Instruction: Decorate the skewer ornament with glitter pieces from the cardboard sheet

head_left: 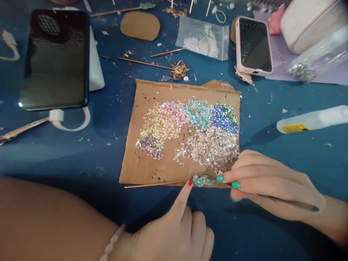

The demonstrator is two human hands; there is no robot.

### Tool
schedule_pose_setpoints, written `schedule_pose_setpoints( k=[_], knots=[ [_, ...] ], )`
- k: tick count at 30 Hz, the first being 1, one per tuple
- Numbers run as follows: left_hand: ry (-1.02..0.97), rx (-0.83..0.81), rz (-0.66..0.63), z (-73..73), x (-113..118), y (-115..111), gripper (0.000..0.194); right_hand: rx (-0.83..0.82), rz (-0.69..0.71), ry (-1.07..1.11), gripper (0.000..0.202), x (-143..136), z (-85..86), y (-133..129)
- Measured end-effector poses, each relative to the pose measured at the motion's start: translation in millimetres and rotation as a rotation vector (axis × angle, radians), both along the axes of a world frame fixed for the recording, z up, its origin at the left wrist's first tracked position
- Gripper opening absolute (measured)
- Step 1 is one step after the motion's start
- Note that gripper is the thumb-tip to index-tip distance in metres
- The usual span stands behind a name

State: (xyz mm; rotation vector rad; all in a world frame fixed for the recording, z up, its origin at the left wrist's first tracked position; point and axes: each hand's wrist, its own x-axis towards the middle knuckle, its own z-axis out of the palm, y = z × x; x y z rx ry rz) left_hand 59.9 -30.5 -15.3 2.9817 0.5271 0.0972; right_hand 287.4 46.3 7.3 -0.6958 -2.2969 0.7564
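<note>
Colored chips lie in patches of yellow, pink, teal, blue, green and mixed tones on a cardboard sheet. Along the sheet's front edge rests a thin gold stick whose right end carries a cluster of teal chips. My left hand touches the stick beside the cluster with its extended index finger; its other fingers are curled. At the right, my right hand pinches slim metal tweezers, their tips at the cluster's right end.
A black phone on a white device lies at the left, a pink-cased phone at the upper right. Behind the cardboard are a bag of white beads and a gold-flowered stick. A glue tube lies at the right.
</note>
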Motion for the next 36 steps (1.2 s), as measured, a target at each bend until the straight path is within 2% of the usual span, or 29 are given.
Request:
schedule_pose_setpoints(
  k=[4,8,20,27,36],
  knots=[
    [0.013,-0.009,0.042,0.3,0.3,0.8,0.021,-0.016,-0.001,-0.034,0.005,1.3,0.3,-0.8],
    [-0.031,-0.006,0.018,-2.1,1.7,2.0,0.018,-0.006,-0.006,-0.026,0.006,0.3,-0.8,-0.7],
    [-0.052,0.002,0.059,-0.3,3.1,0.1,0.014,0.013,-0.001,-0.046,0.004,2.9,-1.8,-6.3],
    [-0.049,0.012,0.061,0.8,3.0,1.9,0.015,0.012,-0.016,-0.034,0.004,2.5,-1.2,-8.3],
    [-0.032,0.020,0.063,0.0,2.8,2.9,0.016,0.054,0.034,-0.081,0.003,2.1,0.4,-4.8]
  ],
)
